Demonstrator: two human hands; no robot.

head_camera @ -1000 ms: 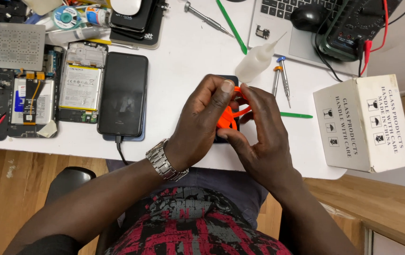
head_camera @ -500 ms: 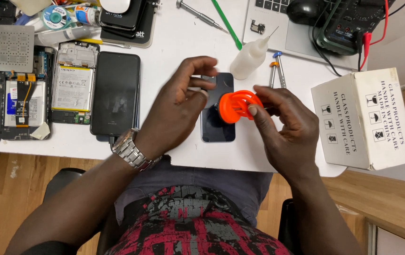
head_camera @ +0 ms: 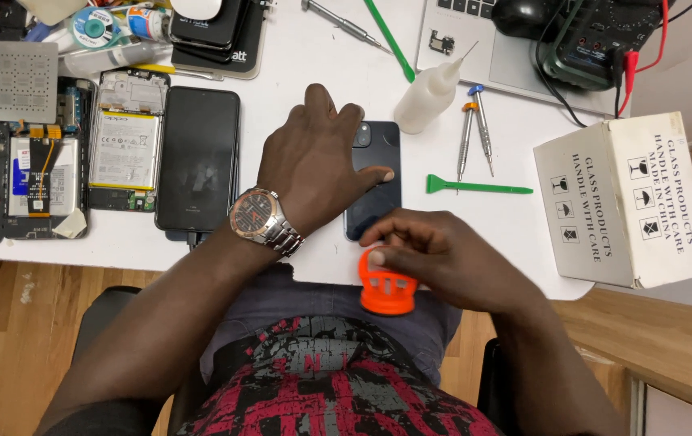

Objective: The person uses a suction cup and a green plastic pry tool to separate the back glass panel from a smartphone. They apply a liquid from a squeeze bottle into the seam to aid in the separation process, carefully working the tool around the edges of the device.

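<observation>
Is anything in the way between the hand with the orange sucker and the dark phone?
Nothing visible. The right hand holds the orange sucker just below the phone. The left hand lies flat on the phone's left side; its right side is bare.

We see a white table (head_camera: pixel 322 77) carrying a dark phone (head_camera: pixel 378 182) face down near its front edge, with a green pry tool (head_camera: pixel 479 189), two screwdrivers (head_camera: pixel 475 133) and a white squeeze bottle (head_camera: pixel 427 97) beside it; toward the left edge lie a black phone (head_camera: pixel 198 157) and an opened phone (head_camera: pixel 122 149), and a white carton (head_camera: pixel 624 198) fills the right corner
</observation>
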